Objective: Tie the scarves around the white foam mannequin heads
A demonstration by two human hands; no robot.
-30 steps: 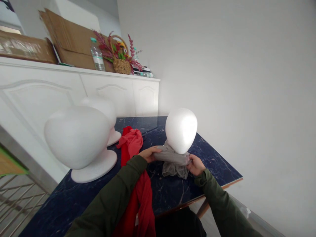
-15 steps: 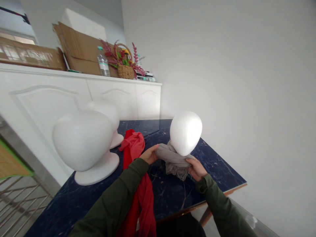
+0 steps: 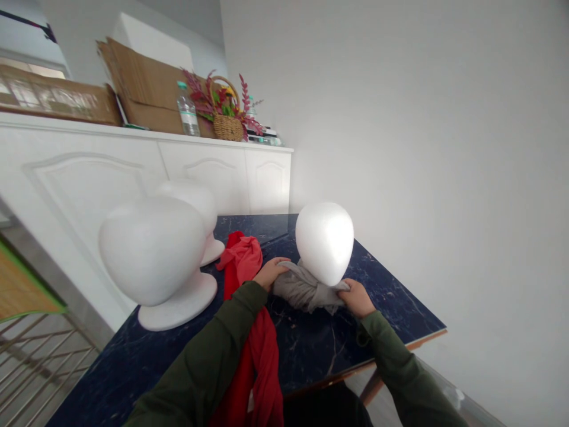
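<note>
A grey scarf [image 3: 306, 290] is bunched around the neck of a white mannequin head [image 3: 324, 240] on the right part of the table. My left hand [image 3: 272, 273] grips the scarf's left side, fingers closed on the cloth. On the other side, my right hand [image 3: 357, 296] pinches the scarf just below the head's chin. The head leans slightly to the left, and its base is hidden by the cloth. To the left of the grey scarf lies a red scarf [image 3: 264, 356], stretched over the table toward my body and partly under my left sleeve.
Two more white mannequin heads, a near one [image 3: 151, 249] and a far one [image 3: 195, 201], stand at the left on the dark blue marbled table [image 3: 320, 350]. Behind is a white cabinet [image 3: 204, 172] bearing cardboard boxes, a bottle [image 3: 188, 112] and a flower basket [image 3: 228, 127]. A metal rack [image 3: 40, 362] stands lower left.
The mannequin head has shifted a little left. The grey scarf's front fold, held taut before, now lies lower and more crumpled to the left. Both hands keep hold of the cloth.
</note>
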